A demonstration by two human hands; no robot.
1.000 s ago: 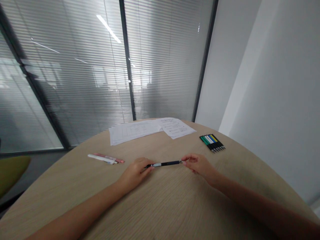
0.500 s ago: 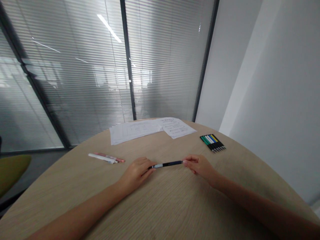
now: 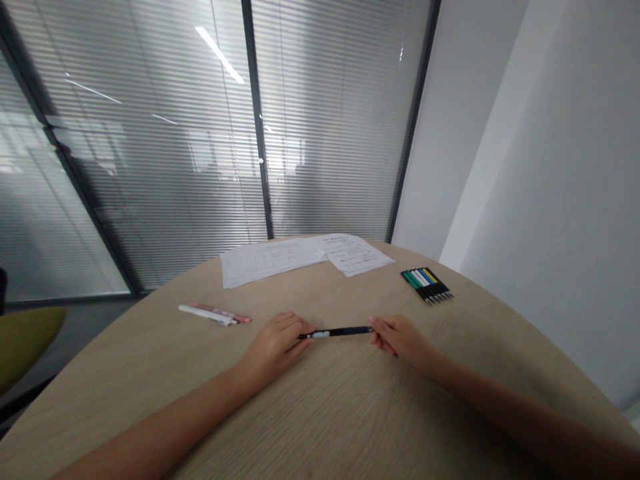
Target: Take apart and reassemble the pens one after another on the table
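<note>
A slim dark-blue pen point(image 3: 336, 332) with a white band near its left end lies level just above the wooden table point(image 3: 320, 407). My left hand point(image 3: 274, 345) grips the pen's left end in its fingers. My right hand point(image 3: 398, 337) pinches the right end between thumb and fingertips. Both hands rest close to the tabletop, and the pen spans the gap between them. Part of each pen end is hidden by the fingers.
Left of my hands lie a white marker and a pink marker point(image 3: 214, 314). Papers point(image 3: 273, 261) spread across the far edge, and a row of several coloured pens point(image 3: 426, 285) sits far right. An olive chair point(image 3: 25, 340) stands left; glass partitions with blinds point(image 3: 150, 167) stand behind.
The pen has levelled out from a slight tilt, its left end rising relative to its right. Both hands sit slightly lower in view, and the whole scene has shifted a little.
</note>
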